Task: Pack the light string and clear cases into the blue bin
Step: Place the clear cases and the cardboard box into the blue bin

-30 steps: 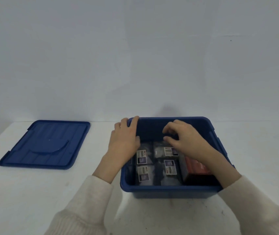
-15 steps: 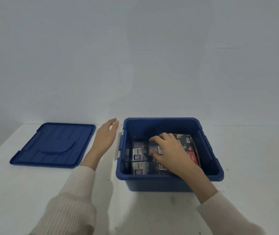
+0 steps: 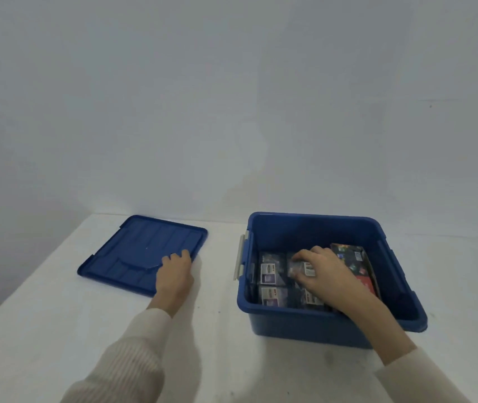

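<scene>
The blue bin (image 3: 313, 324) stands on the white table at the right. Inside it lie several clear cases (image 3: 271, 273) with printed labels, and the dark light string box (image 3: 357, 266) lies along the bin's right side. My right hand (image 3: 323, 271) reaches into the bin with its fingers curled around one clear case. My left hand (image 3: 175, 271) rests on the near right corner of the blue lid (image 3: 142, 251), fingers on its surface.
The lid lies flat on the table (image 3: 57, 330) to the left of the bin. A plain wall stands close behind. The table's left edge drops away at the far left. Grey latch (image 3: 239, 257) on the bin's left side.
My left hand has left the bin's rim and moved left onto the lid's corner. My right hand has sunk deeper among the cases. The view has shifted left.
</scene>
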Tool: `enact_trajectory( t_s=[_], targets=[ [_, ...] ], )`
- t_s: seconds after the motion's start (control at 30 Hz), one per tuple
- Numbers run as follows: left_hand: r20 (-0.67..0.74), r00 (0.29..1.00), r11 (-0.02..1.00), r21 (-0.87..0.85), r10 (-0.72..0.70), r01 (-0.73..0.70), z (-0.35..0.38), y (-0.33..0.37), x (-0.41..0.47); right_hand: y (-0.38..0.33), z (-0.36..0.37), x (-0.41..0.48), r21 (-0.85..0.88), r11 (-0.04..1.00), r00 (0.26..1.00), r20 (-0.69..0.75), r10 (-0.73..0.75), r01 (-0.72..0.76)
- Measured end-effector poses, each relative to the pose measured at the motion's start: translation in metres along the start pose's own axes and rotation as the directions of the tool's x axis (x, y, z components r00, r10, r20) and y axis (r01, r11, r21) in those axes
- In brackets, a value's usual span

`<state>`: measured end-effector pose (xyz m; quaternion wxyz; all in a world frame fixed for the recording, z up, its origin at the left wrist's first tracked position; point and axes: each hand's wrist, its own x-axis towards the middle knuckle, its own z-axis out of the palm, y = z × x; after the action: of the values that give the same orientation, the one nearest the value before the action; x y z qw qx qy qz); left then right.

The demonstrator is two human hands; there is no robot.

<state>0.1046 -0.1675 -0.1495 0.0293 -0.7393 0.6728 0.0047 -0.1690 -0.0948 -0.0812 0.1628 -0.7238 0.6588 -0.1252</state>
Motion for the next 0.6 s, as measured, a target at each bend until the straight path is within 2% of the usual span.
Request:
enact_trajectory(
  t_s=[0.1, 0.23, 0.33, 0.4, 0.47, 0.53, 0.6],
  targets=[
    [-0.049, 0.999, 0.999, 0.032, -0.017, 0.018, -0.014, 0.002, -0.005, -0.001, 0.000, 0.000, -0.002, 1.000, 1.000, 0.011, 0.007, -0.007],
    [-0.268, 0.964, 0.998, 0.053, -0.004, 0.019, -0.072, 0.000, -0.012, -0.001, 0.000, -0.001, -0.013, 1.000, 1.000, 0.016, 0.004, -0.004],
    [-0.396, 0.918, 0.989, -0.140, -0.016, -0.043, -0.137, 0.001, -0.023, 0.000, -0.001, -0.003, -0.007, 1.000, 1.000, -0.025, -0.004, 0.004],
    [-0.495, 0.868, 0.941, -0.310, -0.034, -0.140, -0.179, 0.002, -0.039, 0.000, -0.002, -0.004, 0.022, 1.000, 0.994, -0.105, -0.018, 0.021],
    [-0.570, 0.819, 0.874, -0.426, -0.059, -0.234, -0.216, 0.004, -0.058, -0.003, -0.008, -0.005, 0.121, 0.992, 0.977, -0.212, -0.019, 0.045],
    [-0.638, 0.766, 0.794, -0.508, -0.087, -0.333, -0.249, 0.006, -0.077, -0.009, -0.018, -0.008, 0.332, 0.940, 0.943, -0.330, 0.034, 0.083],
    [-0.636, 0.762, 0.632, -0.642, -0.124, -0.434, -0.269, 0.009, -0.091, -0.018, -0.034, -0.011, 0.605, 0.788, 0.919, -0.365, 0.148, 0.114]
  ],
)
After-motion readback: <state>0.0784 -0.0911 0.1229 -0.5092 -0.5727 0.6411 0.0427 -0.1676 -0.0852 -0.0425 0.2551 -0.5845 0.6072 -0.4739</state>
